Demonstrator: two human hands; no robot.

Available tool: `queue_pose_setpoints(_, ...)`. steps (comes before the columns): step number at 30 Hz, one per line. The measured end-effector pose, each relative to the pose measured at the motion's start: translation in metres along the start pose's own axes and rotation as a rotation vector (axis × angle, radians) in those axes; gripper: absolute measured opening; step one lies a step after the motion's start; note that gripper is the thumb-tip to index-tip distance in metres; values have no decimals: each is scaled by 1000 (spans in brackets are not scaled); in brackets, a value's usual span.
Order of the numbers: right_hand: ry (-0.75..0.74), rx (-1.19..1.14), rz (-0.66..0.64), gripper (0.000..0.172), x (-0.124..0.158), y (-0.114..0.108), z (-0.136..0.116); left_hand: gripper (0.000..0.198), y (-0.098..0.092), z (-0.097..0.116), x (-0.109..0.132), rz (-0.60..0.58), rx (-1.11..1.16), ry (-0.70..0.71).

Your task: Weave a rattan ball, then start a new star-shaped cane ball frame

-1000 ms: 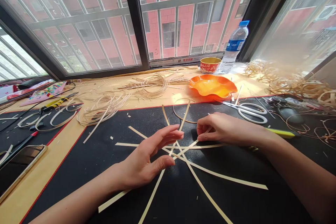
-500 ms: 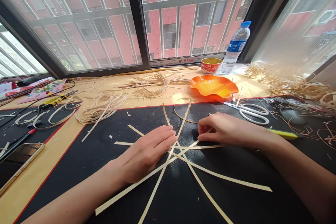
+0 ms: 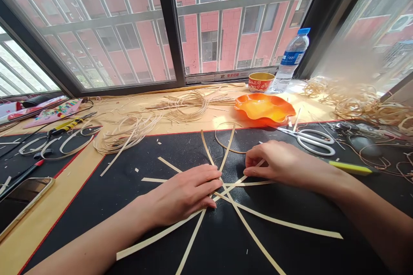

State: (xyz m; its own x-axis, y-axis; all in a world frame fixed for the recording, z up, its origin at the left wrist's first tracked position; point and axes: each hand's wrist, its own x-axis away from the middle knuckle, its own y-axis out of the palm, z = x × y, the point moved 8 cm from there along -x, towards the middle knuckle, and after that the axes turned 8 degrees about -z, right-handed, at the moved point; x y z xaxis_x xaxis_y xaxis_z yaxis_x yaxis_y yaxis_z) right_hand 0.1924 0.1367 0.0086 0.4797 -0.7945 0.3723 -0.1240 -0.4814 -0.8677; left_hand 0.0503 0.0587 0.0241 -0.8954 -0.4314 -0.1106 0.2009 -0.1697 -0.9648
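The left hand (image 3: 183,187) now lies flat with its fingers together, pressing down on the flat cane strips (image 3: 274,219), whereas a second ago it was lifted and spread above them. Its fingertips rest just left of the point where the strips cross. The right hand (image 3: 274,163) stays much as it was, its thumb and fingertips pinching one strip just right of that crossing. The strips fan out from the crossing like a star across the black work mat (image 3: 290,258), near the middle of the view, with their ends pointing in all directions. A loose cane hoop (image 3: 226,148) lies just beyond them, touching the far strips. To the right of the right hand are white-handled scissors (image 3: 314,142) and a yellow marker (image 3: 350,168). On the pale ledge at the far side sit an orange wavy dish (image 3: 264,107), a small red-patterned tin (image 3: 260,81), a plastic water bottle (image 3: 290,60) and coils of cane (image 3: 189,107). Yellow-handled pliers (image 3: 69,125) and a phone (image 3: 22,202) lie to the left.
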Motion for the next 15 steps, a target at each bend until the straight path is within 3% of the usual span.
queue_pose_setpoints(5, -44, -163, 201, 20, -8, -9, 0, 31, 2, -2, -1, -25, -12, -21)
queue_pose_setpoints(10, -202, -483, 202, 28, -16, -3, -2, 32, 6, -5, -1, -112, 24, -88)
queue_pose_setpoints(13, -219, -423, 419, 25, -8, -16, -1, 36, 10, -7, -1, -174, -1, -122)
queue_pose_setpoints(15, -251, -478, 487, 23, -5, -20, -3, 39, 11, -8, -1, -183, -28, -132)
